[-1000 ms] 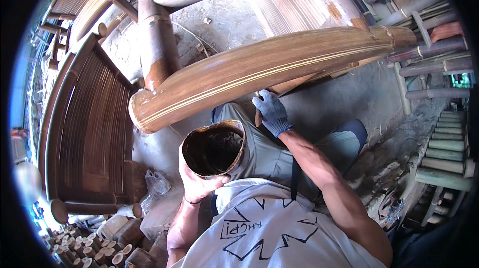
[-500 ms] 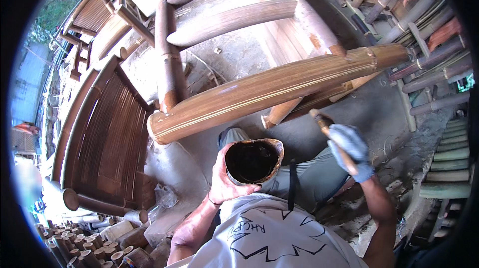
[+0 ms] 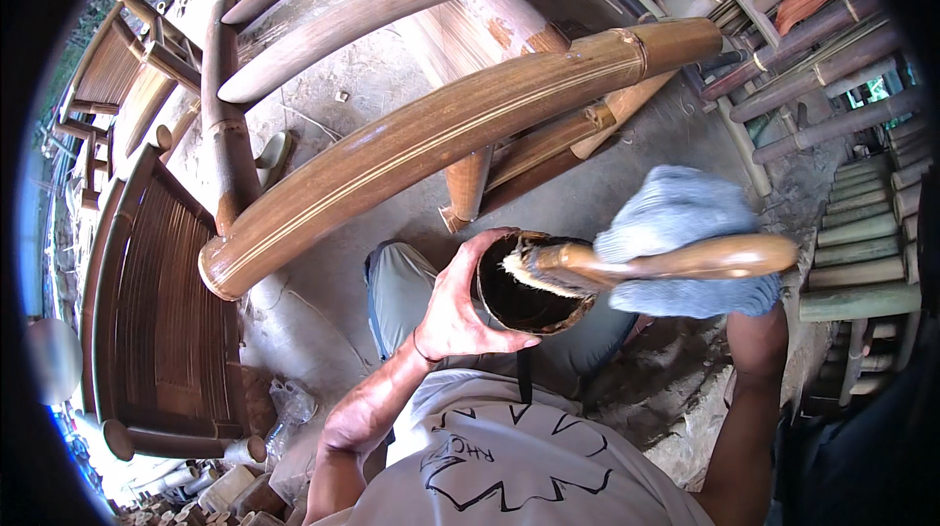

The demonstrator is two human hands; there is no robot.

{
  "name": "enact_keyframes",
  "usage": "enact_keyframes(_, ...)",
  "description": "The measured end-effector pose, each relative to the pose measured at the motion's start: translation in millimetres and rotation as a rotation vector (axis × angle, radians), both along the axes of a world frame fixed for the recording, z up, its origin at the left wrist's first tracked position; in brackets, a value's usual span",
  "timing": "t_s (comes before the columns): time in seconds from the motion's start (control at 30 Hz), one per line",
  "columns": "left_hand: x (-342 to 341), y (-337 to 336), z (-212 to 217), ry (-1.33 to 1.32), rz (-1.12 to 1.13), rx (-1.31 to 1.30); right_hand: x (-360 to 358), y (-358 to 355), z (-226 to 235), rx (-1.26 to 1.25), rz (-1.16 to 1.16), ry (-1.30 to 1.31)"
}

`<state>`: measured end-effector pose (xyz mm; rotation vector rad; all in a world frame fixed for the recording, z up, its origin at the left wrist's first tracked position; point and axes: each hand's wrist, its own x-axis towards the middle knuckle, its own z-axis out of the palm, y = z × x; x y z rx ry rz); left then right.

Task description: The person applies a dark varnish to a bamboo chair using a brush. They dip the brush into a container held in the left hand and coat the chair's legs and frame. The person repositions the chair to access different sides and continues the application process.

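My bare left hand [image 3: 457, 308] is wrapped round the side of a dark, rough-rimmed cup [image 3: 543, 315], whose inside looks black. A wooden-handled paintbrush [image 3: 725, 260] is gripped by my right hand [image 3: 685, 217], which wears a grey-blue knit glove. The brush lies roughly level, its pale bristles over the cup's mouth; whether they touch what is inside I cannot tell. Just beyond my hands runs a thick, glossy brown bamboo rail [image 3: 431, 134] with pale lengthwise stripes, part of a large bamboo frame.
A slatted bamboo chair back [image 3: 166, 310] stands at the left, another bamboo chair [image 3: 113, 75] behind it. Bamboo poles [image 3: 813, 66] lean at the far right above a green bamboo rack [image 3: 867, 242]. Cut bamboo pieces [image 3: 196, 497] lie at the lower left, beside a clear plastic bag [image 3: 291, 408].
My right hand has swung up and inward, bringing the brush from the right side to over the cup. The view has shifted, so the rail and frame appear further left.
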<state>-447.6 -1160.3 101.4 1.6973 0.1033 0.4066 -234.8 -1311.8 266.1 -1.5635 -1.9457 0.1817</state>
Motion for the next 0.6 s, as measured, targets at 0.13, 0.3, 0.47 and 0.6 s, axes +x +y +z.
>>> enact_keyframes(0.13, 9.9, -4.7, 2.4, -0.011, -0.008, 0.064, -4.7, 12.3, -11.4, -0.103, 0.018, -0.011)
enact_keyframes(0.3, 15.2, -4.9, 8.1, -0.016, -0.041, 0.043, -3.1, 14.4, -26.9, -0.237, -0.041, -0.13)
enact_keyframes(0.47, 14.1, -4.3, 7.8, 0.012, -0.037, 0.058, -4.5, 16.0, -38.4, -0.289, -0.073, -0.082)
enact_keyframes(0.6, 16.9, -7.8, 8.3, 0.025, -0.047, 0.075, -5.5, 13.2, -39.9, -0.346, -0.095, -0.065)
